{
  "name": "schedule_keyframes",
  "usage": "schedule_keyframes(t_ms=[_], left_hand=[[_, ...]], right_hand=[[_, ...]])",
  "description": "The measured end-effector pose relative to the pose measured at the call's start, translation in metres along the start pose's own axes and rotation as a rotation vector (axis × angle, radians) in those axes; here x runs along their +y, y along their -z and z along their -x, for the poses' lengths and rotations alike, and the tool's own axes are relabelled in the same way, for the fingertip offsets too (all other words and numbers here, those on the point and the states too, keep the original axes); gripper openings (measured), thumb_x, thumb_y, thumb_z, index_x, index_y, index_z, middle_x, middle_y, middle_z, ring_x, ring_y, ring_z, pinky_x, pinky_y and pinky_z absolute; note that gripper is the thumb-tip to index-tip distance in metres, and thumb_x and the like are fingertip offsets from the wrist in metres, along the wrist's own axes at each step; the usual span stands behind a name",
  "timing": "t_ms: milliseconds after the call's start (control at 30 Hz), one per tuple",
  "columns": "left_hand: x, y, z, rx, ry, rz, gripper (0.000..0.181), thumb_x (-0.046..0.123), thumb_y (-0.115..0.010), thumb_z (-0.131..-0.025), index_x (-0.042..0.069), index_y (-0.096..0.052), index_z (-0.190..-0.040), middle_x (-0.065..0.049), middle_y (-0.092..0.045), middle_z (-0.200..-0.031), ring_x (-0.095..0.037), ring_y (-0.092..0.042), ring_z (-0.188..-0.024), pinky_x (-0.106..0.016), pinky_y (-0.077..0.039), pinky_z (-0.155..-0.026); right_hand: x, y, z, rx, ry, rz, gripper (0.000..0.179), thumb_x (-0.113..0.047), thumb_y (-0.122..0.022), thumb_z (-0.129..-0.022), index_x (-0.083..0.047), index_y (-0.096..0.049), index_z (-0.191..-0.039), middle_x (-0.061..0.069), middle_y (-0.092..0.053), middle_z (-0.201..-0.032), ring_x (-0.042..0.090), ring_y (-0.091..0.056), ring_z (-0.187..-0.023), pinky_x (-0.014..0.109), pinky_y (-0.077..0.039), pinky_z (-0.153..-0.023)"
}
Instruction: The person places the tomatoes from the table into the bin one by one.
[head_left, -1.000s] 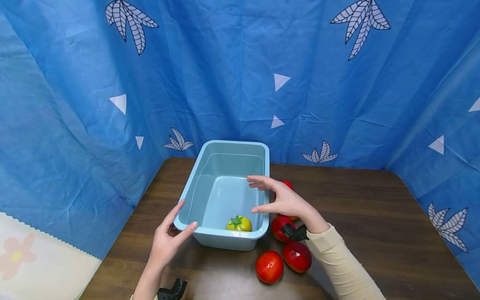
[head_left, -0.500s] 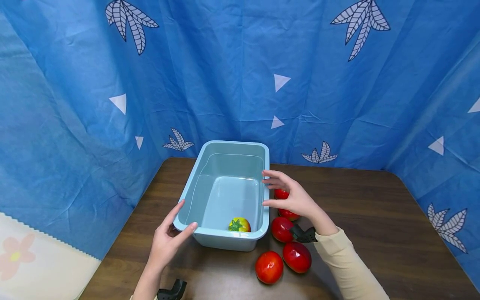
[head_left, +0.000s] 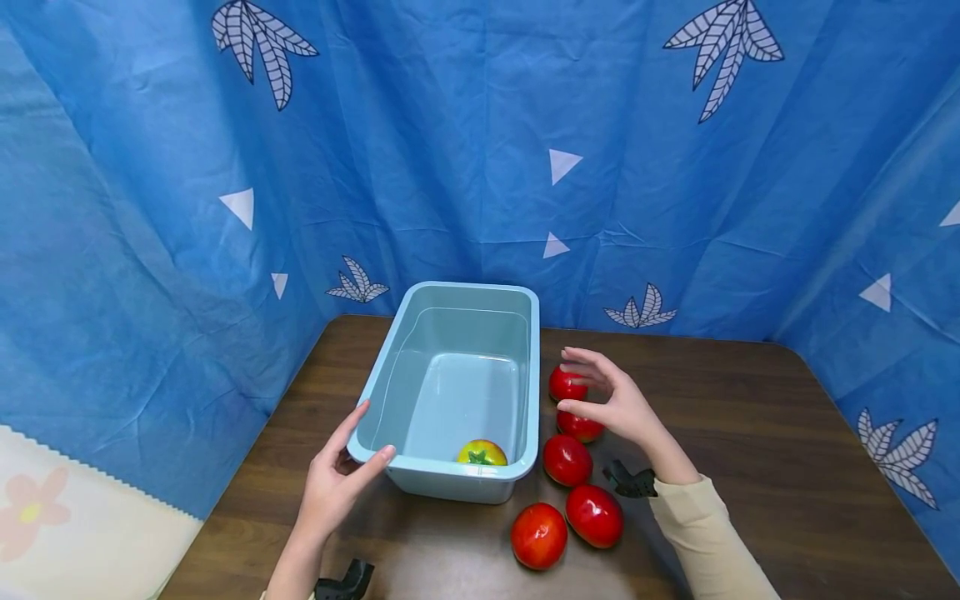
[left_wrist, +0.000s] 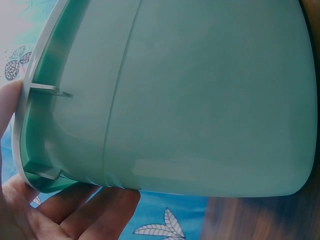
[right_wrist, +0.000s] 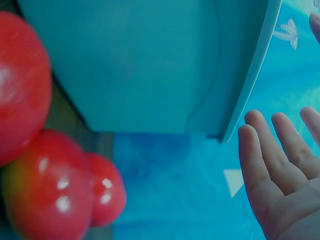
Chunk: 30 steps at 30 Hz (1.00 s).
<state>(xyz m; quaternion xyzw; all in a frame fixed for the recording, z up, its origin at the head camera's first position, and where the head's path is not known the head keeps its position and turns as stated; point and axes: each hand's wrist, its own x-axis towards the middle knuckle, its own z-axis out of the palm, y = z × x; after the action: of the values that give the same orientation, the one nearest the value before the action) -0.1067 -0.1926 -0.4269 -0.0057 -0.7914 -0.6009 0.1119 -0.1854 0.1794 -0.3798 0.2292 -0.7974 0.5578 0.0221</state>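
Note:
A light-blue plastic bin [head_left: 442, 486] stands on the brown table. My left hand [head_left: 333, 487] grips its near left corner, thumb at the near rim and fingers around the side; in the left wrist view the fingers [left_wrist: 112, 207] lie under the rim. Inside, near the front wall, lies a yellow-and-red tomato-like fruit [head_left: 482, 452] with a green star-shaped leaf. My right hand [head_left: 615, 408] holds nothing, its thumb and fingers spread apart right of the bin. In the head view it is nearest to two glossy red fruits, the far one [head_left: 566, 385] and the one before it [head_left: 579, 426].
Further red fruits lie nearer: one beside the bin [head_left: 567, 460], a larger one [head_left: 595, 516], and an orange-red one [head_left: 538, 536]. A blue patterned curtain [head_left: 480, 167] hangs behind the table [head_left: 735, 433] and along both sides. A pale cloth [head_left: 67, 517] shows at the left.
My right hand has moved from over the bin to the right, beyond its rim. The fruit in the bin has rolled slightly, its green leaf turned toward the front. The left hand has stayed put.

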Motion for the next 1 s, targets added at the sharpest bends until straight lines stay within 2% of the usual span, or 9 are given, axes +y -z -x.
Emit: schedule_keyframes(t_ms=[233, 400, 533, 767, 1000], left_hand=[[0.0, 0.0, 0.0, -0.006, 0.0, 0.006, 0.066, 0.017, -0.074, -0.082, 0.024, -0.044, -0.141, -0.013, -0.038, -0.143, -0.028, -0.049, -0.114, -0.017, -0.048, -0.077], [-0.001, 0.0, 0.0, -0.005, 0.004, 0.003, 0.066, 0.018, -0.074, -0.082, 0.024, -0.044, -0.141, -0.013, -0.038, -0.143, -0.029, -0.049, -0.114, -0.018, -0.048, -0.077], [-0.002, 0.001, 0.0, -0.003, 0.008, -0.006, 0.067, 0.018, -0.074, -0.082, 0.024, -0.044, -0.141, -0.012, -0.038, -0.143, -0.028, -0.049, -0.115, -0.018, -0.048, -0.077], [-0.002, 0.001, 0.0, 0.013, 0.015, -0.024, 0.067, 0.019, -0.075, -0.082, 0.024, -0.044, -0.141, -0.011, -0.039, -0.143, -0.027, -0.049, -0.113, -0.017, -0.048, -0.078], [-0.002, 0.0, 0.0, 0.003, -0.014, 0.003, 0.066, 0.015, -0.074, -0.082, 0.022, -0.044, -0.141, -0.013, -0.038, -0.143, -0.028, -0.049, -0.114, -0.017, -0.048, -0.078]], right_hand=[[0.034, 0.006, 0.011, 0.079, 0.017, -0.045, 0.067, 0.004, -0.072, -0.076, 0.003, -0.041, -0.136, 0.025, -0.046, -0.134, 0.041, -0.048, -0.116, 0.034, -0.046, -0.091], [0.071, 0.009, 0.017, 0.122, 0.004, -0.064, 0.064, 0.0, -0.072, -0.079, -0.003, -0.044, -0.136, 0.02, -0.049, -0.134, 0.032, -0.051, -0.116, 0.029, -0.044, -0.093], [0.09, 0.012, 0.023, 0.146, -0.006, -0.055, 0.062, -0.003, -0.072, -0.081, -0.003, -0.044, -0.136, 0.019, -0.049, -0.133, 0.031, -0.051, -0.116, 0.027, -0.043, -0.094], [0.109, 0.01, 0.03, 0.199, -0.069, -0.07, 0.058, -0.007, -0.072, -0.082, -0.005, -0.047, -0.134, 0.017, -0.051, -0.133, 0.031, -0.051, -0.116, 0.027, -0.042, -0.095], [0.126, 0.006, 0.036, 0.214, -0.134, -0.061, 0.057, -0.015, -0.073, -0.082, -0.008, -0.048, -0.133, 0.013, -0.051, -0.133, 0.03, -0.05, -0.117, 0.031, -0.043, -0.095]])
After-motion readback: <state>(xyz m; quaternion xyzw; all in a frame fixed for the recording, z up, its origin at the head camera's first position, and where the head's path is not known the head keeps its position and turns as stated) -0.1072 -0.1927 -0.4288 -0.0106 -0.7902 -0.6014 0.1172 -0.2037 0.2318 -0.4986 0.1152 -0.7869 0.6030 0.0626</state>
